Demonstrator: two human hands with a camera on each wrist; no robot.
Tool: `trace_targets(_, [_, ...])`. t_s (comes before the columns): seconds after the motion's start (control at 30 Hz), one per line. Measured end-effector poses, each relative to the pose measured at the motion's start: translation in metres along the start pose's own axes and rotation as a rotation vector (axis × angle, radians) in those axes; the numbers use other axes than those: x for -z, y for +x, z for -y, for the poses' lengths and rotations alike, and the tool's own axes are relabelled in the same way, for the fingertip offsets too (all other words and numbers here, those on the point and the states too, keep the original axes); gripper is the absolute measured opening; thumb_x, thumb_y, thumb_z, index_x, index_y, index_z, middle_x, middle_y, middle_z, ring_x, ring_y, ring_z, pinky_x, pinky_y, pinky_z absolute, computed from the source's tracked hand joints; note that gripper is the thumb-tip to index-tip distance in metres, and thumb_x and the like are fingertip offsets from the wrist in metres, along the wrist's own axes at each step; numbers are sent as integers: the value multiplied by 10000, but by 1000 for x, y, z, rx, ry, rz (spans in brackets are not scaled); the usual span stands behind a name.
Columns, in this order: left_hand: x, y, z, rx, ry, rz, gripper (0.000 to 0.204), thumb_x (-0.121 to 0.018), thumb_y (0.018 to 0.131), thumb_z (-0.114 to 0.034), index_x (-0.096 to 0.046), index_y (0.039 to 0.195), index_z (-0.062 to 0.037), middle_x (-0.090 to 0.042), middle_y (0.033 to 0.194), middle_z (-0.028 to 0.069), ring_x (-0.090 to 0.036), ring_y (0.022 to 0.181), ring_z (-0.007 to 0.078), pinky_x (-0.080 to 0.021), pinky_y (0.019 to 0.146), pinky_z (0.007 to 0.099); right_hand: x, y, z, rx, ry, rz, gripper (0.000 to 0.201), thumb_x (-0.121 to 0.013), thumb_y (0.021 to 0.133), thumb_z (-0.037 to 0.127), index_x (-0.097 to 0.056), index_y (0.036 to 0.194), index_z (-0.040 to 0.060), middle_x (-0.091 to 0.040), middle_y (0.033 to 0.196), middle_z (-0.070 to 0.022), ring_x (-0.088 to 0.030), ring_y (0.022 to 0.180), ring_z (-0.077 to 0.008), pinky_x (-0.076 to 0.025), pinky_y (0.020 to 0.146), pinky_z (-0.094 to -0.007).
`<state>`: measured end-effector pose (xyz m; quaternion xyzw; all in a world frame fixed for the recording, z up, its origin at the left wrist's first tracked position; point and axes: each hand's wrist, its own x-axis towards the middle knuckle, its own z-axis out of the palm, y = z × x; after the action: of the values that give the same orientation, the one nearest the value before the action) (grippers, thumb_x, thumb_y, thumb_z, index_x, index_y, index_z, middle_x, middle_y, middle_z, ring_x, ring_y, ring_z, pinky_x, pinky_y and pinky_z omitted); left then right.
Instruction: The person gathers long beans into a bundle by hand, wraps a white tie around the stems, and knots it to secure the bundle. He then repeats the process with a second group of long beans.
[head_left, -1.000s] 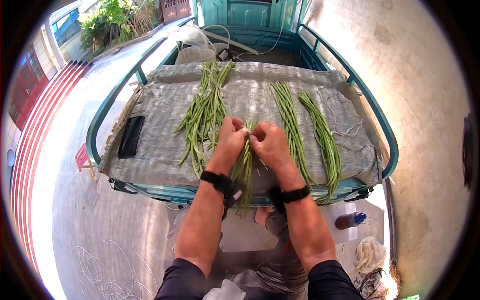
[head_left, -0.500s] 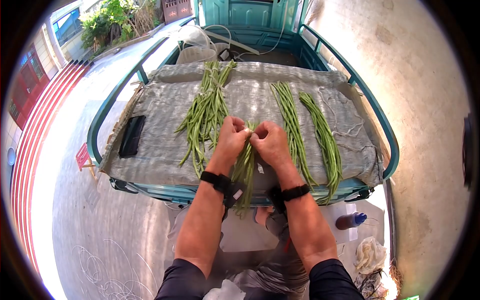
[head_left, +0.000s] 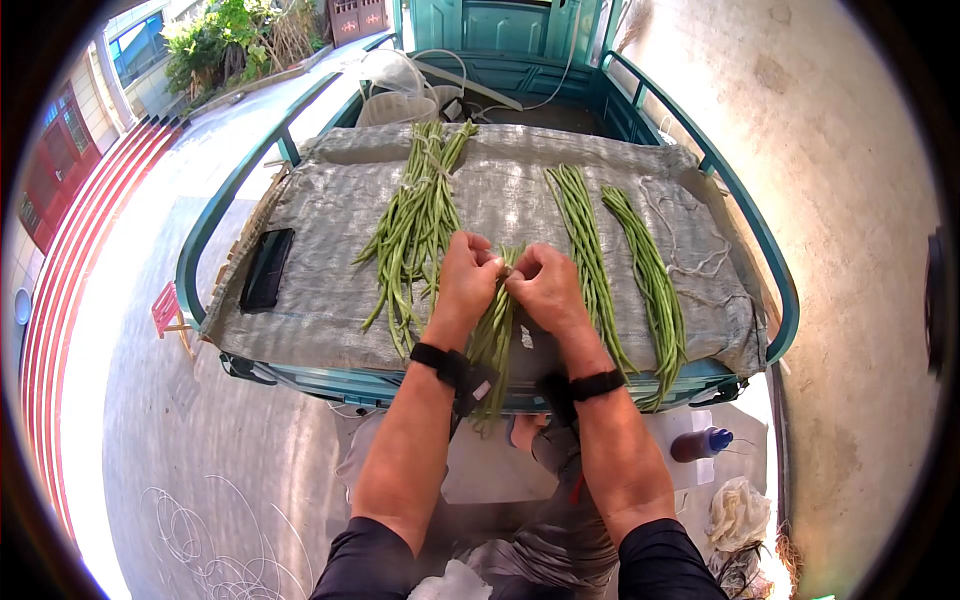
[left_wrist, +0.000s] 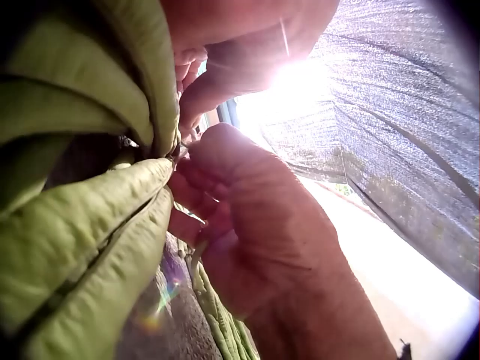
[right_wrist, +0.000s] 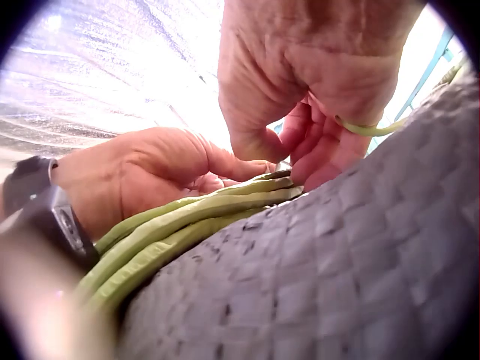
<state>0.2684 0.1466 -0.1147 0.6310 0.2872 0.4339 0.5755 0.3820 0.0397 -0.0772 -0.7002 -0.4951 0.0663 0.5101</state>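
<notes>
Both hands meet at the upper end of a bundle of long green beans near the front edge of the grey woven sheet. The left hand pinches at the gathered bean ends with thumb and fingers. Opposite it, the right hand has curled fingers and its thumb pinching at the same spot. In the right wrist view the left hand lies along the beans, with the right hand above their tips. What is pinched between the fingertips is too small to make out clearly.
Tied beans lie left of the hands; two loose bundles, one nearer and one farther, lie right. A black phone is at far left, white string at right. Teal rails flank the sheet.
The hands stay together at the bean ends with only slight finger movement. The whole scene sits slightly farther right in the head view.
</notes>
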Motion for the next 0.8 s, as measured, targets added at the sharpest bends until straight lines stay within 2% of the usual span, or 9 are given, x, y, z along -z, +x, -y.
trace_targets(0.13, [-2,-7,-13,-27,55,-58,320,-734,882,18,-536,1130,-21,-669,888,90,-660,795,180,-549,701,333,6,0,5,-58,-2,49,168,-755,755,119,-647,773,-8,-691,759,-197,-682,716,-363,-542,679,-455])
trace_targets(0.23, [-2,-10,-20,-99,254,-141,325,-745,884,7,-523,1119,-27,-683,858,112,-684,780,235,-550,706,378,9,0,4,-51,-64,59,155,-740,750,114,-652,770,-12,-693,763,-209,-684,724,-369,-545,690,-459])
trace_targets(0.43, [-4,-14,-27,-131,483,-197,334,-739,870,15,-503,1102,-31,-689,849,170,-693,808,398,-532,732,492,12,-1,4,-63,-119,88,152,-731,739,115,-655,763,-14,-687,760,-220,-682,731,-389,-545,705,-469])
trace_targets(0.73, [-4,-15,-29,-94,544,-211,344,-738,874,13,-488,1107,-34,-689,872,179,-690,852,420,-515,761,518,13,0,1,-43,-147,129,151,-720,729,109,-647,769,-17,-682,808,-229,-673,779,-408,-541,727,-476])
trace_targets(0.8, [-4,-16,-29,-98,551,-223,318,-737,884,9,-506,1101,-24,-689,868,170,-689,811,371,-528,741,476,14,-1,2,-56,-139,138,149,-718,728,108,-647,769,-17,-684,817,-231,-671,786,-412,-538,730,-480])
